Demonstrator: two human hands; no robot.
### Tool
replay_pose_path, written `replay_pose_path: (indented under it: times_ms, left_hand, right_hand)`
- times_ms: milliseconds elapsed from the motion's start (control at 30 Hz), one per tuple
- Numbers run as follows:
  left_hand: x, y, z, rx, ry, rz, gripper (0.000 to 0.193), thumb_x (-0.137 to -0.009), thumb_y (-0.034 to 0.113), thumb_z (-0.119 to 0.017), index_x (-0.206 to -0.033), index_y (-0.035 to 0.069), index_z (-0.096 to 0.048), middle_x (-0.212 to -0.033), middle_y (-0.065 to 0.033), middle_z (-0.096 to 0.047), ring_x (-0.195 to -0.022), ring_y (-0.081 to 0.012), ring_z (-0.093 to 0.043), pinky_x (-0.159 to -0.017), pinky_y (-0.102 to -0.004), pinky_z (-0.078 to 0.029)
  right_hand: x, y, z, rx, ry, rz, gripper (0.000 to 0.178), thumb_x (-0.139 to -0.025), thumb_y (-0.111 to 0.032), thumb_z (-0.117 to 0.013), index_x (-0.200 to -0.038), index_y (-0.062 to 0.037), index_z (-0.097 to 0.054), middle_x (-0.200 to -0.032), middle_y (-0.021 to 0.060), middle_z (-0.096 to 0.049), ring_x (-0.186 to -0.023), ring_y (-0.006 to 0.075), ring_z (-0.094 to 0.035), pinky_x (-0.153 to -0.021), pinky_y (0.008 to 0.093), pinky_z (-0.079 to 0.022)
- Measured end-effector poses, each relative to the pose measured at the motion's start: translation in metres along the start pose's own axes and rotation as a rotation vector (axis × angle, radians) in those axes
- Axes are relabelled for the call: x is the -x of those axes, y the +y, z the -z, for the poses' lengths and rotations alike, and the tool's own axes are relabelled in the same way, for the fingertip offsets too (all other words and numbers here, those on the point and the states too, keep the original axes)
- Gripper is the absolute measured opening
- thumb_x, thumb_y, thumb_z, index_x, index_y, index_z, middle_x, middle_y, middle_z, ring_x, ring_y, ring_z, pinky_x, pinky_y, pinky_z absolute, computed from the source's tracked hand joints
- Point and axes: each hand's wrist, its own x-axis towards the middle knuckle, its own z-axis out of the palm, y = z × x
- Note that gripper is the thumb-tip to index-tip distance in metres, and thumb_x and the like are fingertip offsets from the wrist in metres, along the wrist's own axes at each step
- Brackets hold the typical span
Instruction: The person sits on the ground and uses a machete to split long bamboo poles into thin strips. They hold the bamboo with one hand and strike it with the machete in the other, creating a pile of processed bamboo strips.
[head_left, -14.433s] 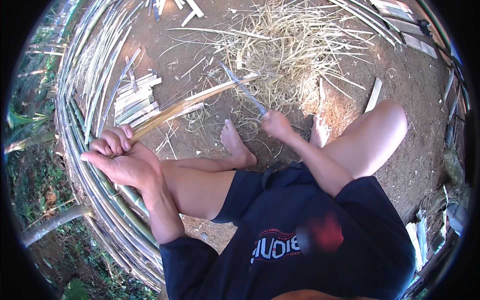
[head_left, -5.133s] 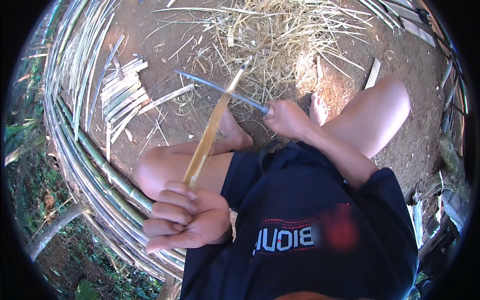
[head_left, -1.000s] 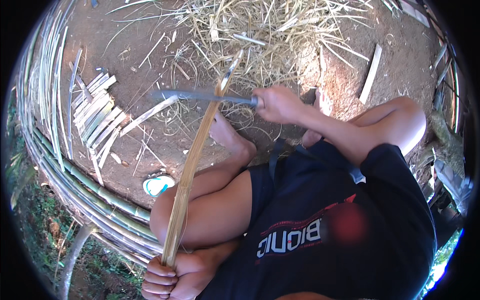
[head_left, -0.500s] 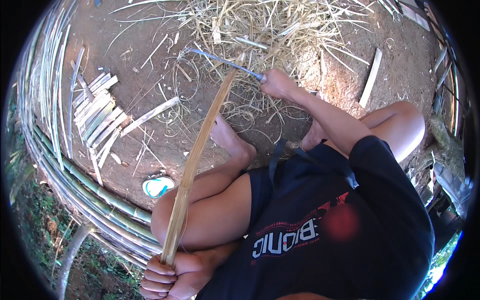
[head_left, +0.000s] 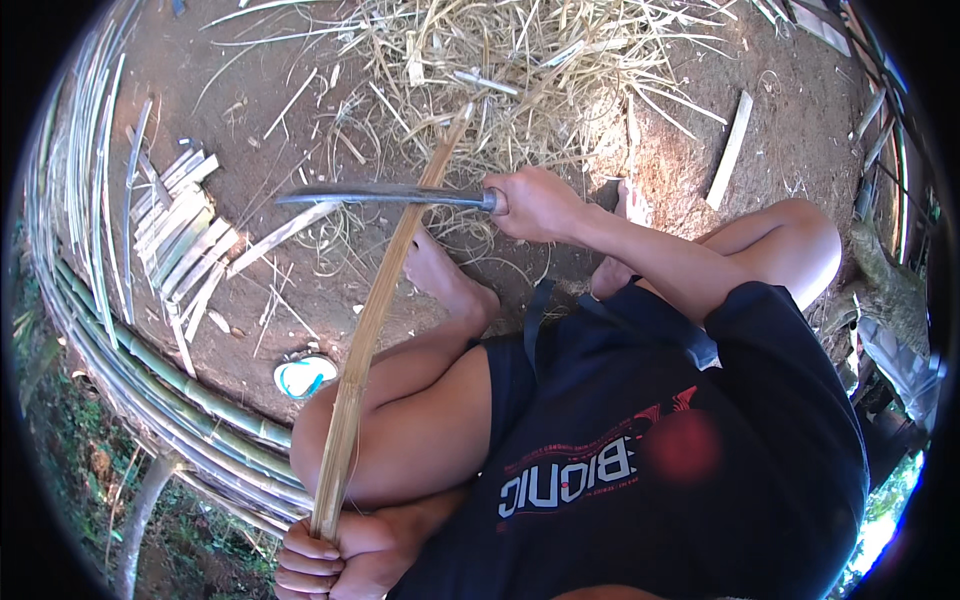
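Observation:
A long, pale bamboo strip (head_left: 372,330) slants across my bent left leg, its far end near the shavings. My left hand (head_left: 335,555) is wrapped round its near end. In my right hand (head_left: 535,205) is the handle of a long machete (head_left: 385,194), its dark blade pointing left. The blade lies across the upper part of the strip and seems to touch it. My right arm reaches forward over my right leg.
Beyond my feet lies a heap of bamboo shavings (head_left: 500,70). Cut bamboo pieces (head_left: 185,235) are stacked at left, near a white and blue sandal (head_left: 305,377). Long bamboo poles (head_left: 200,395) curve along the left edge. A single slat (head_left: 730,150) lies at right.
The machete has come nearer to me along the strip, and its blade has turned from slanting to nearly level. My left hand still grips the strip's near end.

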Motion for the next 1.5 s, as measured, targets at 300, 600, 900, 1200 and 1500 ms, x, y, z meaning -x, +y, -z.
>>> replay_pose_path:
  times_ms: [300, 600, 900, 1200, 1500]
  left_hand:
    - [-0.004, -0.002, -0.001, 0.058, -0.005, 0.033, 0.044, -0.101, 0.028, -0.040, -0.060, 0.018, -0.028, -0.054, 0.0056, -0.019, -0.047, -0.0093, -0.019, -0.045, -0.0241, -0.022]
    - [-0.006, -0.007, 0.003, 0.066, -0.019, 0.052, 0.041, -0.099, 0.027, -0.041, -0.061, 0.018, -0.030, -0.055, 0.0061, -0.019, -0.046, -0.0085, -0.020, -0.046, -0.0236, -0.024]
    - [-0.007, -0.025, -0.033, -0.089, 0.341, -0.136, 0.044, -0.103, 0.039, -0.038, -0.064, 0.020, -0.033, -0.055, 0.0083, -0.018, -0.042, -0.0059, -0.020, -0.035, -0.0199, -0.022]
    - [-0.007, -0.018, -0.014, -0.306, 0.224, -0.118, 0.036, -0.100, 0.032, -0.048, -0.068, 0.018, -0.037, -0.059, 0.0077, -0.026, -0.046, -0.0057, -0.030, -0.041, -0.0195, -0.031]
    - [-0.012, -0.005, 0.015, -0.050, 0.128, 0.048, 0.043, -0.101, 0.025, -0.042, -0.061, 0.017, -0.030, -0.057, 0.0038, -0.020, -0.051, -0.0109, -0.020, -0.051, -0.0258, -0.025]
  right_hand:
    - [-0.005, 0.015, -0.002, 0.029, -0.081, -0.002, 0.021, -0.087, -0.017, -0.051, -0.094, -0.0046, -0.066, -0.069, 0.0199, -0.064, -0.066, 0.0344, -0.066, -0.066, 0.0465, -0.054]
    - [-0.037, 0.038, 0.002, 0.047, -0.067, -0.073, 0.022, -0.087, -0.018, -0.050, -0.091, -0.0028, -0.066, -0.068, 0.0196, -0.064, -0.063, 0.0344, -0.065, -0.066, 0.0486, -0.054]
    - [-0.046, 0.047, 0.011, 0.091, -0.074, -0.229, 0.022, -0.085, -0.019, -0.053, -0.092, -0.0019, -0.066, -0.071, 0.0179, -0.065, -0.060, 0.0311, -0.065, -0.062, 0.0437, -0.056]
    - [-0.051, 0.093, -0.007, 0.155, 0.011, -0.218, 0.022, -0.085, -0.016, -0.050, -0.093, -0.0018, -0.065, -0.076, 0.0226, -0.066, -0.069, 0.0368, -0.066, -0.070, 0.0476, -0.055]
    - [-0.030, 0.104, -0.010, 0.144, -0.017, -0.285, 0.024, -0.085, -0.016, -0.051, -0.102, -0.0048, -0.065, -0.085, 0.0194, -0.067, -0.076, 0.0317, -0.067, -0.076, 0.0460, -0.056]
